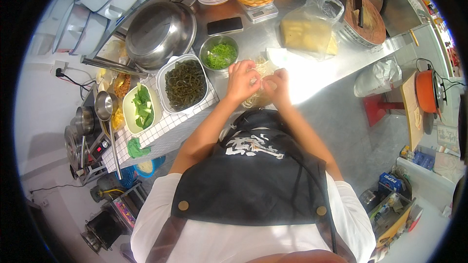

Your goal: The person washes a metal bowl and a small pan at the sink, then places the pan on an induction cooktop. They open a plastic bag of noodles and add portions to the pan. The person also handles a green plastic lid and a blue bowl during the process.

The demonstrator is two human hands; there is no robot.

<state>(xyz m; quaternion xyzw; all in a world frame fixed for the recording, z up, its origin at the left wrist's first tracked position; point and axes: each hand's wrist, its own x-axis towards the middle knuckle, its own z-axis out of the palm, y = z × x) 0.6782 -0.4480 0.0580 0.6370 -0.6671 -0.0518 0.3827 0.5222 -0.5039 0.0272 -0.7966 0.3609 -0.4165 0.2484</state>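
Note:
A loose heap of thin pale strands, which look like bean sprouts, lies at the steel table's near edge, partly covered by my hands. Above it, my left hand has its thumb and fingertips drawn together. My right hand meets it from the other side in the same pinch. A small pale piece shows where the fingertips come together; its exact kind is too small to tell. Just beyond my left hand stands a steel bowl of chopped greens. A white paper piece lies beyond the heap.
On the left are a tub of dark seaweed strips, a tub of leafy greens, a ladle and an upturned steel basin. Farther back lie a phone, a scale, a bagged yellow food and a cleaver on a round chopping block.

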